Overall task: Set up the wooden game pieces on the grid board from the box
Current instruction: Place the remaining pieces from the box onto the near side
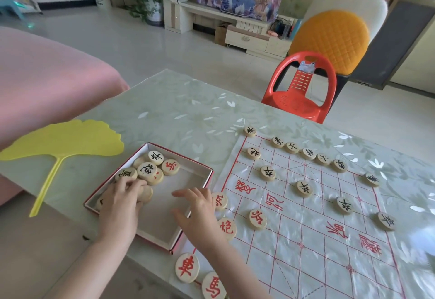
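Note:
A shallow red-edged box [186, 216] lies on the table left of the plastic grid board [313, 235]. Several round wooden pieces [147, 170] with black or red characters are heaped in its far corner. My left hand [122, 202] reaches into the box, fingers curled on pieces at its left side [146, 194]. My right hand [200, 214] hovers over the box's right edge, fingers spread and empty. Black-lettered pieces [303, 188] stand across the board's far half. Red-lettered pieces [257, 218] sit along its near left edge.
A yellow leaf-shaped fan [63, 143] lies on the table left of the box. A red plastic chair [299, 89] stands beyond the table's far edge, with an orange-cushioned chair [334, 37] behind it. A pink sofa [47, 82] borders the left.

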